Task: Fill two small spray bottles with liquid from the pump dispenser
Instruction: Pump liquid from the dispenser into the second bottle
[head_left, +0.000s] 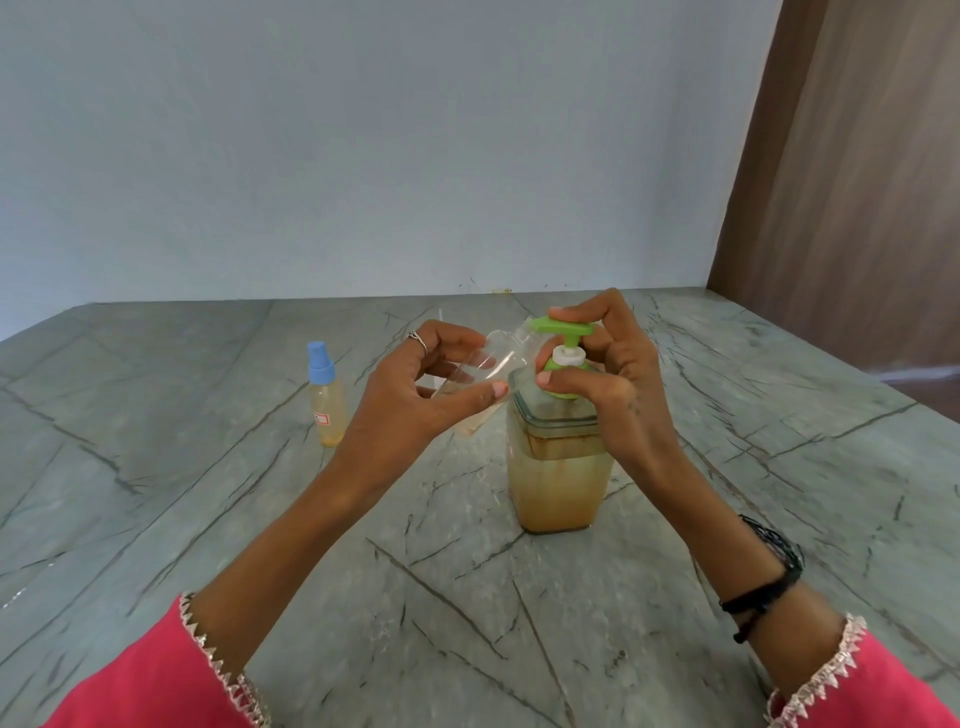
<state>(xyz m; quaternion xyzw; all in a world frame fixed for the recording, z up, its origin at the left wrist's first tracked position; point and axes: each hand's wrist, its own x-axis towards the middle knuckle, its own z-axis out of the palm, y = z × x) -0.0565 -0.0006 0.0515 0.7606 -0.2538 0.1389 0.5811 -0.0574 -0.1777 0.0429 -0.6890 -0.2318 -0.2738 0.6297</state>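
Observation:
A clear square pump dispenser (556, 483) with amber liquid and a green pump head (563, 327) stands on the stone table. My right hand (608, 379) rests on it, a finger on top of the pump head and the thumb at the green collar. My left hand (426, 384) holds a clear, uncapped small spray bottle (498, 353), tilted with its mouth up against the pump's spout; a little amber liquid lies at its low end. A second small spray bottle (326, 400), filled with amber liquid and wearing a blue spray cap, stands upright to the left.
The grey veined stone table (260, 519) runs back to a pale blue wall. A brown wooden panel (857, 182) rises at the right. Pink sleeves cover both forearms, and a black band sits on the right wrist.

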